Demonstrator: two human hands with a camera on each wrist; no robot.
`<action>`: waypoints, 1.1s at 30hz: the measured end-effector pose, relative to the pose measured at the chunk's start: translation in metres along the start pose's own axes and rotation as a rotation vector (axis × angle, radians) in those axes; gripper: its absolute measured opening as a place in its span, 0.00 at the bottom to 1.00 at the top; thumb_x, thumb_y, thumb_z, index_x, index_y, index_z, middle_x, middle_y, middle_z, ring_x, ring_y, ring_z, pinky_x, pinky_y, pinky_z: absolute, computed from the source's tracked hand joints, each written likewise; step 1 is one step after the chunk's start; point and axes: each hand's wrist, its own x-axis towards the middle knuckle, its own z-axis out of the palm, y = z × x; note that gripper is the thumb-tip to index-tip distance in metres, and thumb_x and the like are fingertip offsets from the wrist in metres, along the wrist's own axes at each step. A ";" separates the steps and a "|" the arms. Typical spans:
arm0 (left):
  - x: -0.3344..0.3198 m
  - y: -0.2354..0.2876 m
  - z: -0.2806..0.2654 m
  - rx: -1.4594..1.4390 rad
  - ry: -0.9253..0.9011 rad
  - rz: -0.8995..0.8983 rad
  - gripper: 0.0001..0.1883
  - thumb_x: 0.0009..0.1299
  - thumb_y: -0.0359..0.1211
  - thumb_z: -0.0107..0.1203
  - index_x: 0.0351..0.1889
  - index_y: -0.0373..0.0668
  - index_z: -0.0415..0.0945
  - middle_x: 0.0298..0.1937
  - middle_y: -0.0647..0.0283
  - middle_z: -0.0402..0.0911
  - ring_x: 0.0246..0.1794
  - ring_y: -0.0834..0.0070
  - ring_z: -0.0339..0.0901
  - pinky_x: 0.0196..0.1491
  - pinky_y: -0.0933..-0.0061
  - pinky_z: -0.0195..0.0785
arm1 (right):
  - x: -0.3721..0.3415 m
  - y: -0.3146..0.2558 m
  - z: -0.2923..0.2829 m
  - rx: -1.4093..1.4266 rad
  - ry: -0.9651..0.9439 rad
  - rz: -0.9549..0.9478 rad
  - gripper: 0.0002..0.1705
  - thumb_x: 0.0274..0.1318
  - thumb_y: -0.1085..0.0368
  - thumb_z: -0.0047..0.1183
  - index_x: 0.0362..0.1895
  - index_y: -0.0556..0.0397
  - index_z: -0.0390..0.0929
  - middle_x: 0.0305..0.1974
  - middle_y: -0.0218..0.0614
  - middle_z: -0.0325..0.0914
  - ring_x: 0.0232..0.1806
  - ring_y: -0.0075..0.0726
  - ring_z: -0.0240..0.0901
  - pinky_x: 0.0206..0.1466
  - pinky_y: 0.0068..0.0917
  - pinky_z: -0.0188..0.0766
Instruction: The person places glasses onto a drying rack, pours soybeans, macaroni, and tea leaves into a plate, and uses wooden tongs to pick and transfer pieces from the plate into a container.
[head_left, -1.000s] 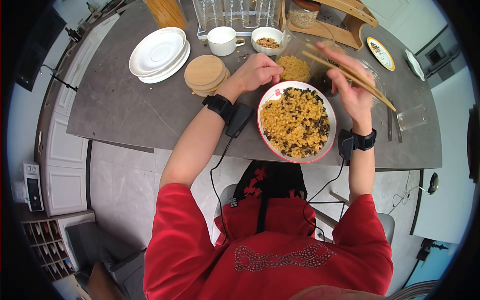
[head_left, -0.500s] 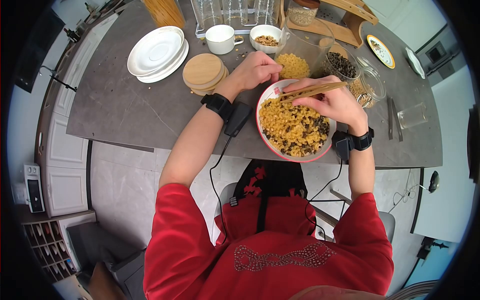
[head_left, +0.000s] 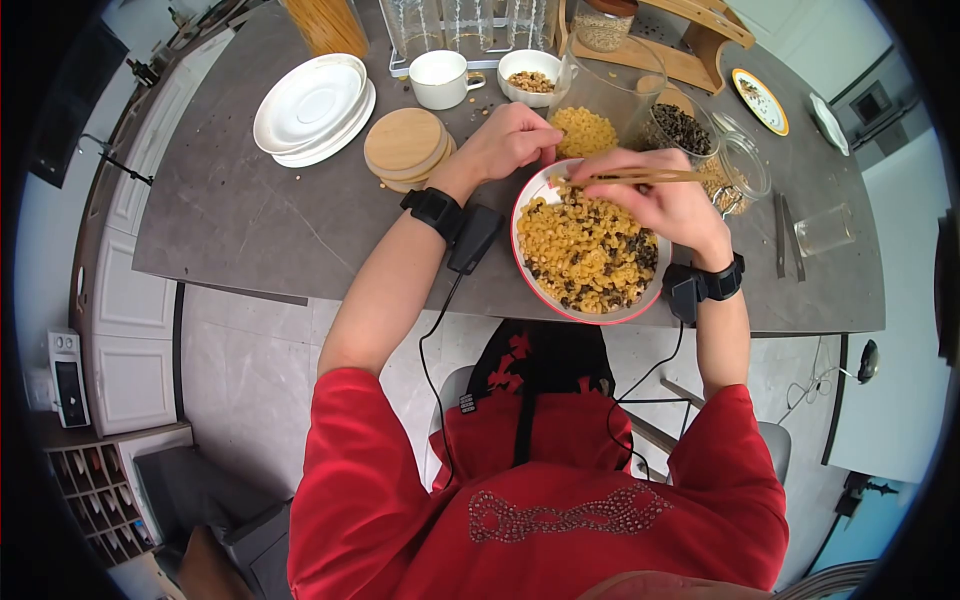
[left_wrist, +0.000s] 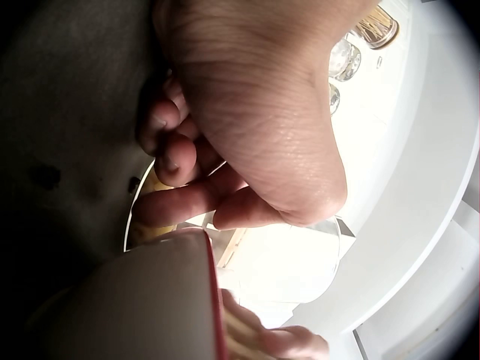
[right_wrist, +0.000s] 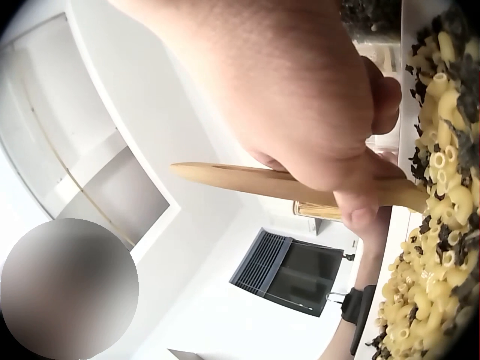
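A big white bowl with a red rim (head_left: 538, 188) sits near the front edge of the gray table (head_left: 330, 220). It is full of yellow macaroni (head_left: 575, 250) mixed with little black bits (head_left: 640, 270). The right hand (head_left: 665, 200) is over the far side of the bowl and holds a pair of wooden tongs (right_wrist: 247, 180), pinched between the thumb and the fingers. One end of the tongs sticks out past the hand, and the other end reaches down to the macaroni in the bowl. The left hand (head_left: 510, 143) is just beside the bowl, at its far left side, with its fingers bent in — I cannot tell if the tips touch the rim or pinch anything. Right behind the bowl is a tall, clear jar (head_left: 618, 85) with more yellow pasta in the bottom. Next to it, on the right, is a glass jar of black bits (head_left: 683, 128), and then a glass jar with its lid open (head_left: 738, 175). On the left there are round wooden coasters (head_left: 405, 142) in a pile, and some stacked white plates (head_left: 310, 100). A white cup (head_left: 437, 80) and a small white bowl of nuts (head_left: 518, 92) stand farther back. Over on the right, a clear glass (head_left: 826, 232) is near some metal tongs (head_left: 781, 235).
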 end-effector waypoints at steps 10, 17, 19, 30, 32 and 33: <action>0.000 0.003 0.002 0.003 0.000 -0.003 0.20 0.75 0.38 0.57 0.23 0.33 0.83 0.13 0.72 0.70 0.15 0.87 0.61 0.23 0.77 0.49 | -0.004 0.000 -0.023 -0.157 0.722 -0.030 0.18 0.63 0.74 0.63 0.58 0.55 0.85 0.56 0.37 0.88 0.51 0.29 0.86 0.53 0.28 0.81; -0.003 0.006 0.000 0.012 0.006 -0.010 0.20 0.75 0.38 0.57 0.23 0.34 0.83 0.13 0.72 0.69 0.15 0.87 0.61 0.23 0.77 0.49 | -0.012 -0.003 -0.019 0.159 0.500 0.014 0.18 0.63 0.70 0.66 0.57 0.55 0.86 0.53 0.36 0.89 0.41 0.21 0.84 0.44 0.20 0.78; -0.001 0.006 0.001 -0.012 0.004 -0.023 0.20 0.75 0.38 0.56 0.23 0.34 0.83 0.12 0.72 0.69 0.15 0.87 0.61 0.23 0.77 0.49 | -0.007 -0.001 -0.014 0.144 0.359 -0.073 0.16 0.62 0.70 0.67 0.55 0.56 0.87 0.49 0.35 0.90 0.40 0.23 0.85 0.46 0.21 0.80; -0.001 0.004 -0.001 0.017 -0.009 0.011 0.21 0.75 0.39 0.56 0.24 0.33 0.84 0.13 0.72 0.68 0.16 0.86 0.61 0.24 0.76 0.51 | 0.004 -0.005 0.006 0.134 0.007 -0.057 0.15 0.60 0.64 0.68 0.51 0.54 0.88 0.45 0.39 0.90 0.43 0.44 0.89 0.51 0.33 0.83; -0.002 0.003 -0.001 0.019 -0.015 0.005 0.21 0.75 0.39 0.56 0.24 0.33 0.84 0.13 0.72 0.68 0.16 0.86 0.61 0.24 0.76 0.51 | 0.005 -0.001 0.011 0.098 0.014 -0.094 0.15 0.60 0.64 0.68 0.50 0.53 0.88 0.45 0.39 0.90 0.43 0.46 0.88 0.50 0.34 0.83; -0.001 0.003 -0.001 0.021 -0.016 0.007 0.21 0.75 0.39 0.56 0.24 0.33 0.84 0.13 0.72 0.68 0.16 0.86 0.61 0.24 0.76 0.51 | 0.005 -0.001 0.011 0.059 0.022 -0.131 0.15 0.60 0.63 0.68 0.50 0.52 0.87 0.45 0.39 0.90 0.43 0.49 0.88 0.49 0.34 0.82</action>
